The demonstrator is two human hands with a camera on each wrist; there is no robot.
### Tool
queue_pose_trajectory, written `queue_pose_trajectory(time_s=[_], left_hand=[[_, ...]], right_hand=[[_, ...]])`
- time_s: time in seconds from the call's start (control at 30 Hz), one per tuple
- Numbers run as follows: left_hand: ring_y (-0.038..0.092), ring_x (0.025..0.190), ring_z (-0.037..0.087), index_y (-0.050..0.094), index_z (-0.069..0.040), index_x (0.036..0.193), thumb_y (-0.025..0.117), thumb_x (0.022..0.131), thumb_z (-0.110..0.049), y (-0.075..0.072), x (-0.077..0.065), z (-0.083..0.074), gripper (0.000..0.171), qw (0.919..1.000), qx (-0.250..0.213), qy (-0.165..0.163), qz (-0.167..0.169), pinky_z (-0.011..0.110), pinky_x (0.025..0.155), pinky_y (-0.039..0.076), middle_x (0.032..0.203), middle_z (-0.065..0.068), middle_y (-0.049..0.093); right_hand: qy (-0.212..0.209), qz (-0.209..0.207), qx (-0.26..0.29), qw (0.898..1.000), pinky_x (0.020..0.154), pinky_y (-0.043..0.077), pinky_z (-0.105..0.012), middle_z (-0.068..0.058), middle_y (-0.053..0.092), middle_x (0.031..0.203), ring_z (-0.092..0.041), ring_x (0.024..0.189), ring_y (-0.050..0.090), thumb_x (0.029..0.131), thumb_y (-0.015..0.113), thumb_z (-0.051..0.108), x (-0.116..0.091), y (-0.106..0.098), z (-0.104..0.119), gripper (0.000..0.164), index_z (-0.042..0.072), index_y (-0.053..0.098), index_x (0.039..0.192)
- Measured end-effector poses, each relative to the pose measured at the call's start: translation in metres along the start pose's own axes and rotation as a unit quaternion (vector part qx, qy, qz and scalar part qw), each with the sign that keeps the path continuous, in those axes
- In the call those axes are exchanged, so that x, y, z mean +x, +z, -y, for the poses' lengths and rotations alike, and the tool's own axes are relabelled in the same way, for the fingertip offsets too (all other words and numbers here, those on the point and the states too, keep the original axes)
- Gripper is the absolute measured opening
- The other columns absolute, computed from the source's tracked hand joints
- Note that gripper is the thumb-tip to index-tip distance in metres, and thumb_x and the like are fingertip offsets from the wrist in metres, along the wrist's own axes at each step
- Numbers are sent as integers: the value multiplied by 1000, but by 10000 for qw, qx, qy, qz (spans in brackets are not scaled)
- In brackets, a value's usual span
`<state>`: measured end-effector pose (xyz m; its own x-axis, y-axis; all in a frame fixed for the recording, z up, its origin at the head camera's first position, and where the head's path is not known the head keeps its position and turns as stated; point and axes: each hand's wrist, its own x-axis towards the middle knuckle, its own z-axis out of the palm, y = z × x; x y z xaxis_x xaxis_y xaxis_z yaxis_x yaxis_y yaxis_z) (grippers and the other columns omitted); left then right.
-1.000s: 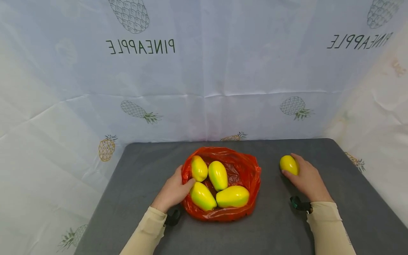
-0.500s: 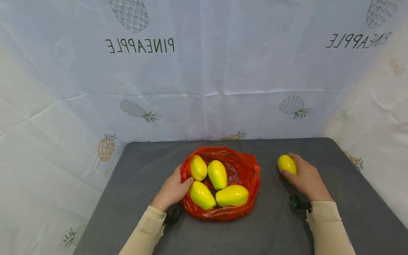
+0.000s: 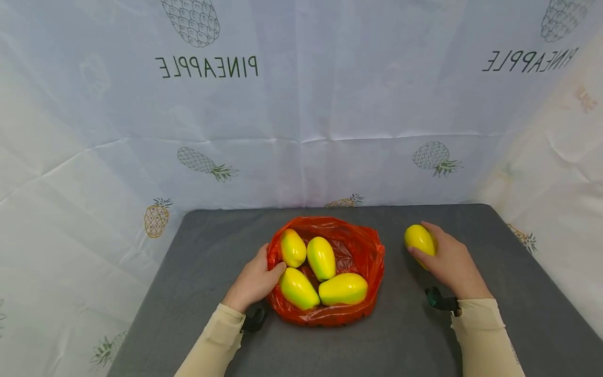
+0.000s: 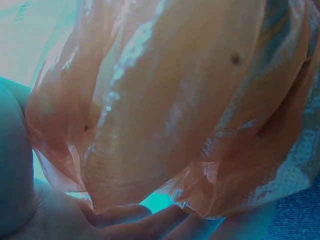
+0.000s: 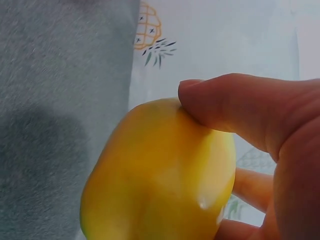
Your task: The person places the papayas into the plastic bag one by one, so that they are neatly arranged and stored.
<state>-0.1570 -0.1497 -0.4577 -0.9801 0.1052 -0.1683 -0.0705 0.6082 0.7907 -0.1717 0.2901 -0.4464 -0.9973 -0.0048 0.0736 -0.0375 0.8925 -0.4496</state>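
A red plastic bag (image 3: pixel 350 313), its rim spread wide, stands on the grey table with several yellow mangoes (image 3: pixel 343 289) lying inside. At the bag's left side, my left hand (image 3: pixel 254 280) grips it, thumb over the rim. The left wrist view has the bag's wall (image 4: pixel 150 115) filling most of it, with fingers (image 4: pixel 145 227) along its underside. Off to the right, my right hand (image 3: pixel 454 262) holds another yellow mango (image 3: pixel 419 242) between thumb and fingers. Close up in the right wrist view, the thumb presses on the top of that mango (image 5: pixel 155 175); its lower end is cut off.
The grey table (image 3: pixel 212 241) ends at a white cloth (image 3: pixel 301 104) printed with pineapples, which hangs behind it and at both sides. A stretch of table lies between the bag and my right hand. Dark bands (image 3: pixel 443 300) sit at both wrists.
My right hand has moved a little left and away from me with the mango, which looks slightly raised. My left hand and the bag have stayed in place.
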Motion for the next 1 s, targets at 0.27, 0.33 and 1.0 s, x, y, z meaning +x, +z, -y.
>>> queue_pose_trajectory(time_s=[0.27,0.33,1.0], left_hand=[[71,106,24,38,-6,163,66,106,-34,-4,0,4,70,10000,38,-51,-11,52,100,61,142,15,67],[71,106,24,38,-6,163,66,105,-34,-4,0,5,70,10000,38,-80,20,52,101,61,142,15,67],[71,102,24,38,-4,161,69,104,-34,-3,0,4,72,9998,-169,-66,98,51,96,63,137,15,69]], right_hand=[[-130,-61,99,9998,88,55,-63,-35,56,151,-50,117,63,102,68,56,-3,-3,21,87,2,38,165],[-111,-113,121,9998,88,56,-62,-34,56,151,-50,117,63,102,68,56,-6,-3,25,88,3,39,165],[-680,-384,473,9958,86,60,-53,-21,61,149,-37,112,63,102,69,55,-9,-24,110,82,13,41,166]])
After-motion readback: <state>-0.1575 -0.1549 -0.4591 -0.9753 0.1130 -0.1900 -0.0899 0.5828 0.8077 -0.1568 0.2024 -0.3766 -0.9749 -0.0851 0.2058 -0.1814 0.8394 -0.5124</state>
